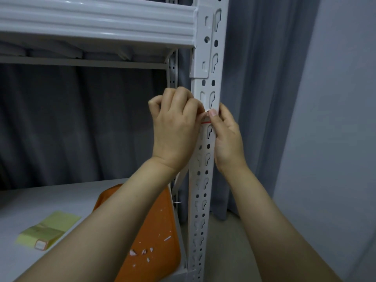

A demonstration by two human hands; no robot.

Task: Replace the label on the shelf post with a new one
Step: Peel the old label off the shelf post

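A white perforated shelf post [203, 180] rises through the middle of the view. A small white label with a red border [206, 119] lies on the post at mid height, mostly hidden by fingers. My left hand [175, 127] curls against the post's left side, its fingertips on the label's left edge. My right hand [225, 137] wraps the post's right side and its thumb presses on the label's top right. A yellow sheet of labels [48, 228] with one red-bordered label showing lies on the lower shelf at the left.
An orange tray [160, 241] holding several torn label scraps sits on the lower shelf [61, 198] beside the post. A white shelf beam [97, 21] crosses overhead. Grey curtains hang behind the rack and to its right, with a pale wall [335, 139] at far right.
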